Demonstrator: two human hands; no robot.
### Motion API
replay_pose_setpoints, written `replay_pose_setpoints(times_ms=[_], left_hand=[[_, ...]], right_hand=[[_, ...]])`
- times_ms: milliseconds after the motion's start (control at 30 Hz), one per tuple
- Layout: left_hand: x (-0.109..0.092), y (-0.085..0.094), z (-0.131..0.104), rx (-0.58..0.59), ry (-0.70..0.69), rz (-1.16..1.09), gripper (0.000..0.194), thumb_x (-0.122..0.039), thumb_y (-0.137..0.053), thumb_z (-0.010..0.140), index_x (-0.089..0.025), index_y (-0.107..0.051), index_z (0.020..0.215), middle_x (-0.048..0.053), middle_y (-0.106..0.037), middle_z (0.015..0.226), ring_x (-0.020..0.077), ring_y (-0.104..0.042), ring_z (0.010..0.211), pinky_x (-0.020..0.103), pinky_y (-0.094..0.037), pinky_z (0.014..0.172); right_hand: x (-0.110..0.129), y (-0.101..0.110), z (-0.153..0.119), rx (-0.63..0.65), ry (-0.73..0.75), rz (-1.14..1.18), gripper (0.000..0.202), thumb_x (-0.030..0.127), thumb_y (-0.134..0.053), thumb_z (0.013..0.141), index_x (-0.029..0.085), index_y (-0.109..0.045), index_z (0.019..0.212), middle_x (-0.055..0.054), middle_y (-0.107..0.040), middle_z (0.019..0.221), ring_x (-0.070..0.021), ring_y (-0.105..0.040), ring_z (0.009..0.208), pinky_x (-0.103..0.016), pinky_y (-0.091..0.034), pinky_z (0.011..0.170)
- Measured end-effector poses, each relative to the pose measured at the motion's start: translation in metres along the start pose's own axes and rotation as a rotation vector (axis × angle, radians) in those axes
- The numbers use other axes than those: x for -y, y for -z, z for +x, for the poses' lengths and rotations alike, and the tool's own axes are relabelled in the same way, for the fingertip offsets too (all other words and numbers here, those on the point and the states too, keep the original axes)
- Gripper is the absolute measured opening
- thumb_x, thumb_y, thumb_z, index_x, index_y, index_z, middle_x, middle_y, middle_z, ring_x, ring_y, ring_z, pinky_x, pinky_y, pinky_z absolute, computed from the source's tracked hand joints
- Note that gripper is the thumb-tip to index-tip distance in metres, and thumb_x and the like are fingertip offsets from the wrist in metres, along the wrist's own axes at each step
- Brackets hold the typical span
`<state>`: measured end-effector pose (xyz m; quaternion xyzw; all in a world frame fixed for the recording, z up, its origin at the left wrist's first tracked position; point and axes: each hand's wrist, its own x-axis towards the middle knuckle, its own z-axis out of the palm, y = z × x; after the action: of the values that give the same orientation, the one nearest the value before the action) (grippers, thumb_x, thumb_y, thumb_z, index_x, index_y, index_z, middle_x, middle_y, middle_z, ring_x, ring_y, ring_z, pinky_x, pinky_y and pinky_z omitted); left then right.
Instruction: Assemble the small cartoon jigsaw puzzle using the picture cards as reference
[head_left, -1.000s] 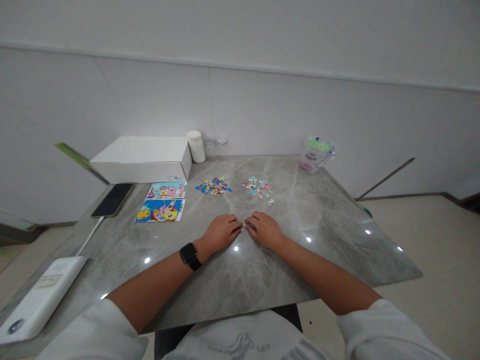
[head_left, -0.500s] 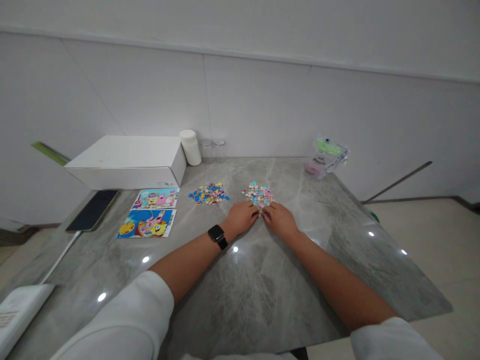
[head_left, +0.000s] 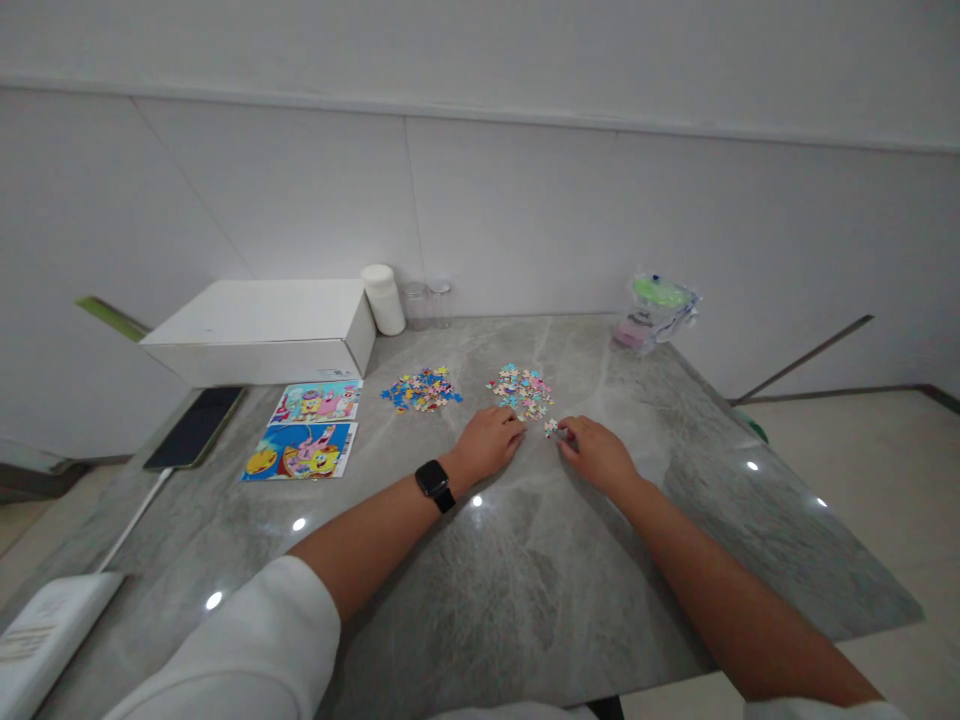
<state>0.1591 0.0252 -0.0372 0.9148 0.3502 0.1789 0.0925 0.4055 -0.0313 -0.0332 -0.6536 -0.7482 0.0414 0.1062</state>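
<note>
A loose pile of pale pink and blue jigsaw puzzle pieces point(head_left: 521, 388) lies on the grey marbled table point(head_left: 480, 590). My left hand point(head_left: 491, 440) rests just in front of that pile, palm down with its fingers stretched forward, and nothing shows in it. To its right, my right hand point(head_left: 596, 450) has thumb and index finger at a small cluster of puzzle pieces point(head_left: 551, 428), pinching its right side. A second pile, of mostly blue and yellow puzzle pieces point(head_left: 421, 388), sits further left, away from both hands.
Two cartoon picture cards point(head_left: 300, 450) lie at left, beside a phone point(head_left: 195, 428) cabled to a white power bank point(head_left: 56, 630). Behind stand a white box point(head_left: 262, 330), a white bottle point(head_left: 384, 300) and two clear jars point(head_left: 440, 304). A plastic bag point(head_left: 654, 312) sits at back right.
My hands have moved apart. The right hand has gone right and slightly nearer me, with the small cluster now at its fingertips. My left hand has barely moved. The view has shifted slightly.
</note>
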Motion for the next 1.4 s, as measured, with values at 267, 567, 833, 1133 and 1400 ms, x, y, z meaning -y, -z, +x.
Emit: replay_pose_setpoints(times_ms=[267, 567, 833, 1133, 1400], left_hand=[[-0.009, -0.004, -0.005, 0.029, -0.009, 0.089, 0.027, -0.037, -0.058, 0.104, -0.019, -0.071, 0.117, 0.013, -0.067, 0.119, 0.0297, -0.057, 0.115, 0.046, -0.046, 0.100], [0.007, -0.012, 0.012, -0.014, 0.034, 0.139, 0.029, -0.038, -0.061, 0.102, -0.018, -0.069, 0.121, 0.013, -0.067, 0.123, 0.0300, -0.058, 0.118, 0.047, -0.046, 0.102], [0.015, -0.015, 0.012, -0.049, 0.009, 0.004, 0.027, -0.033, -0.062, 0.101, -0.018, -0.068, 0.123, 0.014, -0.066, 0.126, 0.0276, -0.060, 0.121, 0.047, -0.049, 0.109], [0.046, 0.047, -0.047, -0.272, 0.112, -0.191, 0.026, -0.022, -0.061, 0.097, -0.022, -0.071, 0.121, 0.011, -0.065, 0.132, 0.0249, -0.061, 0.127, 0.047, -0.049, 0.115], [0.057, 0.105, -0.161, -0.566, 0.417, -0.309, 0.043, -0.015, -0.054, 0.090, -0.021, -0.062, 0.132, 0.008, -0.063, 0.124, 0.0143, -0.062, 0.085, 0.025, -0.053, 0.065]], right_hand=[[0.017, -0.004, 0.026, 0.024, 0.038, -0.069, 0.021, 0.032, -0.063, 0.102, 0.019, -0.072, 0.116, -0.012, -0.071, 0.117, -0.0248, -0.067, 0.108, -0.033, -0.048, 0.096], [0.017, -0.012, 0.065, -0.003, 0.044, -0.107, 0.021, 0.031, -0.061, 0.104, 0.020, -0.072, 0.118, -0.012, -0.071, 0.121, -0.0243, -0.067, 0.110, -0.033, -0.050, 0.095], [0.020, -0.013, 0.073, -0.021, 0.060, -0.169, 0.021, 0.031, -0.059, 0.104, 0.021, -0.072, 0.119, -0.011, -0.072, 0.120, -0.0238, -0.068, 0.109, -0.032, -0.050, 0.092], [0.063, 0.026, 0.049, -0.042, 0.158, -0.128, 0.027, 0.035, -0.052, 0.108, 0.022, -0.073, 0.121, -0.012, -0.073, 0.122, -0.0243, -0.068, 0.111, -0.033, -0.051, 0.094], [0.137, 0.055, 0.014, -0.060, 0.331, -0.034, 0.032, 0.038, -0.047, 0.111, 0.024, -0.074, 0.120, -0.010, -0.073, 0.119, -0.0220, -0.068, 0.110, -0.031, -0.050, 0.095]])
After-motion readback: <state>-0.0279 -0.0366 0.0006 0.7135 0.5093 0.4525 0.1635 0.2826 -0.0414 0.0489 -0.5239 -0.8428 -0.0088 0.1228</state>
